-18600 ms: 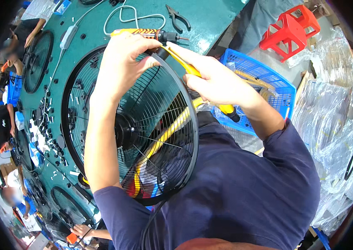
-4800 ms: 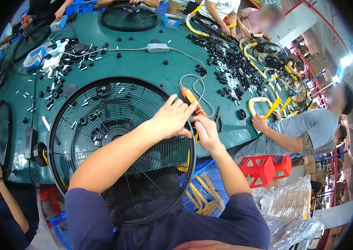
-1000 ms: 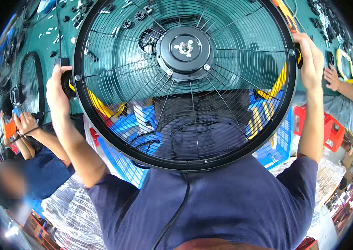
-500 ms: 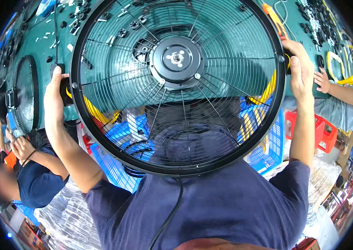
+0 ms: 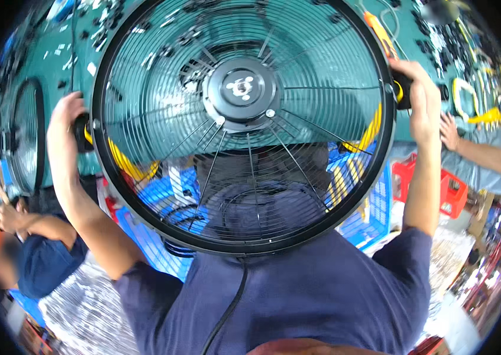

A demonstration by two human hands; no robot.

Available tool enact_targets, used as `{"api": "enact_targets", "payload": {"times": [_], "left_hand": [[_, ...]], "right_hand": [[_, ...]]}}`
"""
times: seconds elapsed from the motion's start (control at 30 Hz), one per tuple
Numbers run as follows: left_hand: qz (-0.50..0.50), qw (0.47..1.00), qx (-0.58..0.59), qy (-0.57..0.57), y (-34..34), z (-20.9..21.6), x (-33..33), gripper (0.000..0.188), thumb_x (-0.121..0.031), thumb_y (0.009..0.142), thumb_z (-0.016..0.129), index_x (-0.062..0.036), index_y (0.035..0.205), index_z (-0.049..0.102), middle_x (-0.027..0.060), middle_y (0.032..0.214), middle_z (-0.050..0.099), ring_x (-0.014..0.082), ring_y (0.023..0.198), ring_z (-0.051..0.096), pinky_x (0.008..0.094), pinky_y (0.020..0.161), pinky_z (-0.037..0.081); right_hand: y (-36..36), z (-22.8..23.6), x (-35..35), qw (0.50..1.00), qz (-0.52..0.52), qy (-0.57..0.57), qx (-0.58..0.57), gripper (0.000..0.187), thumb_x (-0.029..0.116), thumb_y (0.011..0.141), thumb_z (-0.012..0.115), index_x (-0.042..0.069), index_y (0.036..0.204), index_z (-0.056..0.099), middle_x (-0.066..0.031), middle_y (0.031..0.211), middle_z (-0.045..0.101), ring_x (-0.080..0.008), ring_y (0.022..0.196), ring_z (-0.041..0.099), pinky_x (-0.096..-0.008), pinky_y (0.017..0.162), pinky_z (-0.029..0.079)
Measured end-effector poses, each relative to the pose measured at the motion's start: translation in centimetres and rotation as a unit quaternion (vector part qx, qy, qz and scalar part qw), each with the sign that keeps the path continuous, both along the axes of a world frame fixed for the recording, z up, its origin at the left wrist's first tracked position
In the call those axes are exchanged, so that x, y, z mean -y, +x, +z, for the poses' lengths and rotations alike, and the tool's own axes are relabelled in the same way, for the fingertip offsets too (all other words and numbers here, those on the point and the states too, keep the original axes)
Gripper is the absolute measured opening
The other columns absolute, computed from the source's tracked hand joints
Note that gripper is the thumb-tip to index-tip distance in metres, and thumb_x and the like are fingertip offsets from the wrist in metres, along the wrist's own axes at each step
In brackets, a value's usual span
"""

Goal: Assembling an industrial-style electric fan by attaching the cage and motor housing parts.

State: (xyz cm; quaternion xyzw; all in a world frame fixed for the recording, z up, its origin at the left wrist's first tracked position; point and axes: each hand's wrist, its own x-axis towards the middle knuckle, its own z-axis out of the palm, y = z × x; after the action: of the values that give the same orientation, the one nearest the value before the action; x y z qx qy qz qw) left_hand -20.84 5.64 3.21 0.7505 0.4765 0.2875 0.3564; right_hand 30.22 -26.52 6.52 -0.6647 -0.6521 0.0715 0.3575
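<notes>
A large round floor fan (image 5: 242, 89) with a black wire guard, a dark hub and a thick rim fills the middle of the view in front of my chest. At its left side, my left hand (image 5: 64, 124) is curled against a black side knob (image 5: 83, 133); its fingers are blurred. My right hand (image 5: 420, 97) wraps around the matching knob (image 5: 402, 92) on the opposite side. Yellow tubing of the stand (image 5: 123, 160) shows beside and through the guard. A black cord (image 5: 229, 310) hangs below the rim across my shirt.
The green work table (image 5: 64, 53) carries scattered small black and white parts. An orange power tool (image 5: 380, 35) lies by the rim. Blue crates (image 5: 380, 204) and red stools (image 5: 454, 195) stand below. Another fan (image 5: 27, 136) is at left, near a co-worker; another person's hand (image 5: 450, 131) rests at right.
The fan and both my hands sit slightly farther left in view, as do the surroundings. My left hand has shifted outward a little relative to the rim.
</notes>
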Motion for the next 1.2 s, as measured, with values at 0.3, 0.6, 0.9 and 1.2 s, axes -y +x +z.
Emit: {"api": "enact_targets", "payload": {"times": [0.3,0.6,0.9,1.2], "left_hand": [[-0.046,0.951,0.187,0.240,2.7,-3.6,2.5,0.047,-0.029,0.106,0.035,0.0071,0.114,0.065,0.0153,0.100,0.072,0.0214,0.089,0.069,0.0308,0.085,0.054],[0.084,0.958,-0.020,-0.275,-2.1,-0.6,-1.1,0.055,-0.047,0.107,0.044,-0.0003,0.125,0.066,0.0092,0.099,0.072,0.0158,0.093,0.068,0.0271,0.085,0.051],[-0.028,0.950,0.037,0.310,0.1,-5.8,1.7,0.037,-0.006,0.092,0.056,0.0123,0.125,0.060,0.0200,0.118,0.068,0.0275,0.107,0.067,0.0363,0.099,0.053],[0.110,0.940,0.049,-0.321,-1.3,-0.6,-1.2,0.048,-0.042,0.107,0.046,-0.0007,0.119,0.067,0.0134,0.098,0.073,0.0172,0.087,0.070,0.0277,0.080,0.053]], "right_hand": [[5.0,-1.2,-1.0,0.946,-0.112,-0.273,-0.136,0.036,0.031,0.101,0.059,-0.001,0.115,0.069,-0.0122,0.112,0.067,-0.0191,0.105,0.062,-0.0283,0.097,0.045],[0.5,-1.2,0.4,0.999,-0.035,0.014,0.039,0.049,0.042,0.104,0.045,-0.001,0.116,0.068,-0.0140,0.109,0.071,-0.0248,0.103,0.067,-0.0353,0.093,0.051],[3.4,0.4,-1.7,0.961,-0.077,-0.263,-0.037,0.036,0.029,0.101,0.056,-0.004,0.111,0.069,-0.0128,0.108,0.070,-0.0217,0.106,0.065,-0.0316,0.096,0.048],[0.2,-1.3,0.2,0.993,-0.015,0.054,0.100,0.034,0.026,0.101,0.050,0.000,0.112,0.068,-0.0146,0.107,0.069,-0.0270,0.098,0.067,-0.0357,0.087,0.052]]}}
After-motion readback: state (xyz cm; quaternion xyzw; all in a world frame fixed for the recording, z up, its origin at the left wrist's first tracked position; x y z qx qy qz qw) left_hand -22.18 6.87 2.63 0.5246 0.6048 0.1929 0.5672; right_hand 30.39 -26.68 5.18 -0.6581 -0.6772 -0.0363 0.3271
